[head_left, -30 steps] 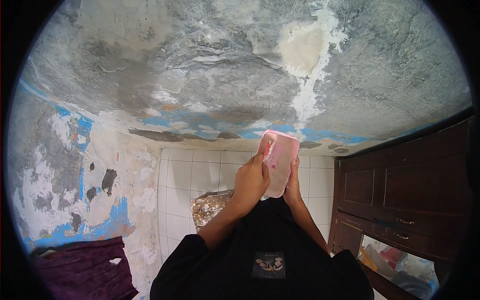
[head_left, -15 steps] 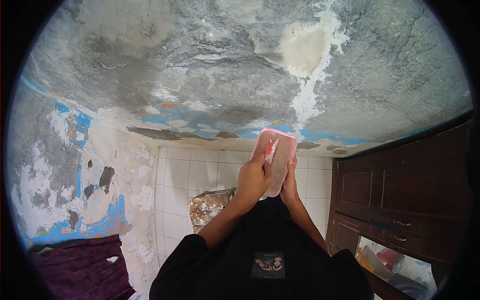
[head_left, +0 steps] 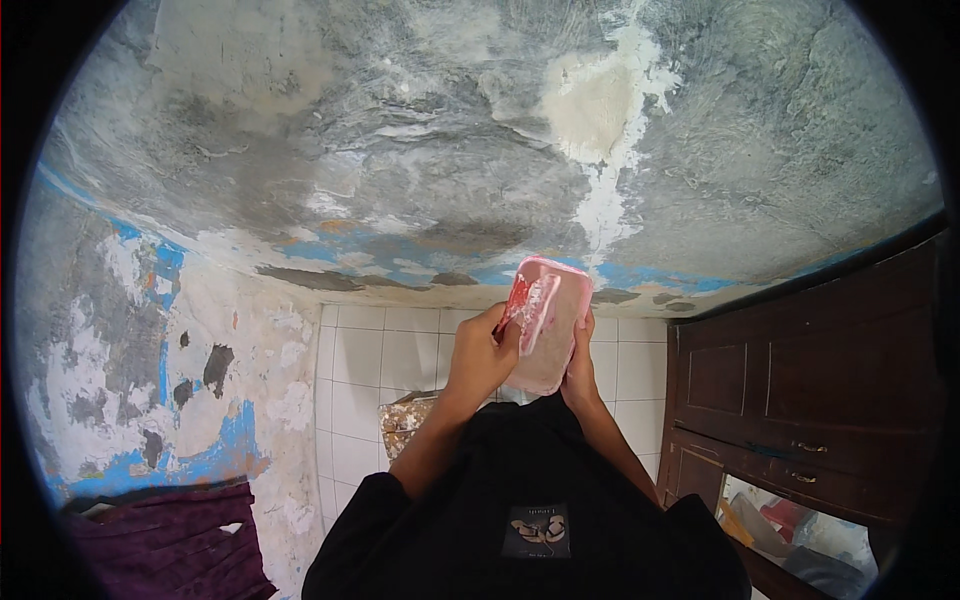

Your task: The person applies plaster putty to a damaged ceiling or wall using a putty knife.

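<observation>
My right hand [head_left: 580,372] grips the side of a shallow pink tray [head_left: 560,345], its fingers partly hidden behind the rim. The tray is tilted, its inside coated with a greyish-beige film. My left hand [head_left: 478,362] is closed around a red scraper [head_left: 520,296] smeared with white paste. That scraper lies along the tray's left side, its lower part covered by my fingers. Beyond the tray rises a grey, patchy wall [head_left: 440,130] with a white filler strip [head_left: 608,200] and a cream patch [head_left: 592,105].
A paint-spattered stool [head_left: 403,420] stands on white floor tiles [head_left: 357,355], partly behind my left forearm. To the right is a dark wooden cabinet [head_left: 850,350] with a mirror-like panel [head_left: 790,530] low down. Purple cloth [head_left: 175,545] hangs at the lower left, by a peeling wall [head_left: 285,400].
My left hand has moved left with the scraper, from over the tray's middle to its left edge. More of the tray's inside shows. The view has shifted slightly.
</observation>
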A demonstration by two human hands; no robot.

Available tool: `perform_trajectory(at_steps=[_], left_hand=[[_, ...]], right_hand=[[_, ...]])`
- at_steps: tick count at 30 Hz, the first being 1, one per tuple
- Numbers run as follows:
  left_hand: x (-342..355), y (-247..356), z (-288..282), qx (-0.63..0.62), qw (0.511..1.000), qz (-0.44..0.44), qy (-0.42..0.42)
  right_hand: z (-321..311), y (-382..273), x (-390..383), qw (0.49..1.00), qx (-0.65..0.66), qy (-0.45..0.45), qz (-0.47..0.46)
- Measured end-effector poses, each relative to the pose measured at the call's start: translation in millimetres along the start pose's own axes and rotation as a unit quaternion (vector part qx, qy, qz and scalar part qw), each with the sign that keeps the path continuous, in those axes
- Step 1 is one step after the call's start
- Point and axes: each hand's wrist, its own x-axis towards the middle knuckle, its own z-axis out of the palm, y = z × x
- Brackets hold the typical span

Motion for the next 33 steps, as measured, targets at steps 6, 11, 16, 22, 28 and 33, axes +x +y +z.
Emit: perform_trajectory(at_steps=[6,11,16,22,28,33], left_hand=[[6.9,-6.0,-7.2,-0.103,0.993,-0.061,-0.022],[11.9,-1.4,-17.4,-0.249,0.955,-0.158,-0.026],[12.4,-2.4,-23.3,-0.314,0.929,-0.187,-0.052],[29.1,2.5,-27.2,-0.390,0.914,-0.107,0.044],[89.4,94.8,-61.0,0.007,0.884,0.330,0.330],[162.5,95.6,-48.7,0.298,0.729,0.457,0.414]], right_hand=[[1.6,-5.6,2.6,1.000,-0.002,-0.004,0.007],[3.5,-13.0,6.4,1.000,-0.010,-0.002,-0.004],[4.9,-15.2,11.2,1.000,0.009,-0.001,-0.005],[-3.2,-11.7,14.3,0.998,0.000,0.058,-0.027],[-15.3,-12.0,17.3,0.997,0.028,0.066,-0.030],[-22.2,-16.2,12.2,0.998,0.039,0.038,-0.028]])
